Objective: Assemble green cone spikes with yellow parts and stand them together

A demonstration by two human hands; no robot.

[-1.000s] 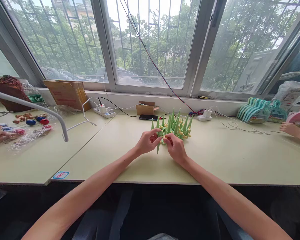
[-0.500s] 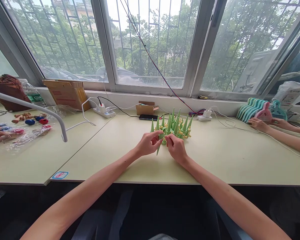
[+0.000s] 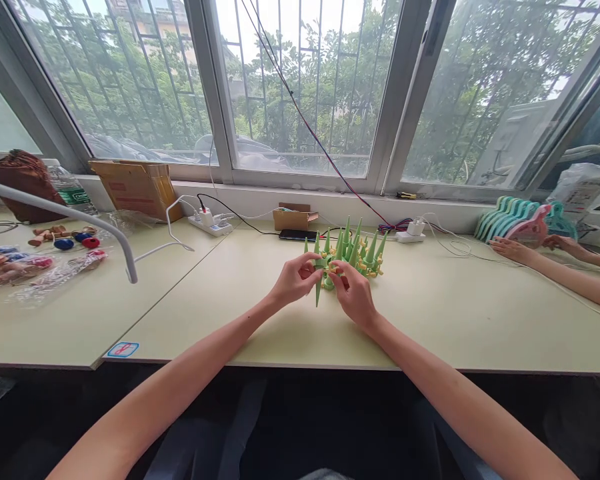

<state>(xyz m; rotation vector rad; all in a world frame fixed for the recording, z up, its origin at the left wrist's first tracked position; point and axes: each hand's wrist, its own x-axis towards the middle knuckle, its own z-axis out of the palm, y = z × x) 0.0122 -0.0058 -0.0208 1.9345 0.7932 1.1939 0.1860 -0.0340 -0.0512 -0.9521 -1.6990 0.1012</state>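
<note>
My left hand (image 3: 294, 280) and my right hand (image 3: 353, 295) meet at the middle of the pale table (image 3: 445, 320), fingers pinched together on a green cone-shaped spike piece (image 3: 319, 288) whose tip points down toward me. Just behind my fingers stands a cluster of green spikes with small yellow parts (image 3: 353, 253), upright on the table. My hands hide the near edge of that cluster.
A phone (image 3: 297, 235), a small cardboard box (image 3: 293, 217) and power strips with cables lie by the window sill. A larger carton (image 3: 137, 188) and bagged coloured toys (image 3: 60, 267) sit left. At right, another person's hands (image 3: 517, 250) touch teal and pink plastic pieces (image 3: 513, 220).
My hands have lifted slightly and shifted toward the spike cluster, turning the green spike more upright. The person at right has moved a pink piece in beside the teal stack.
</note>
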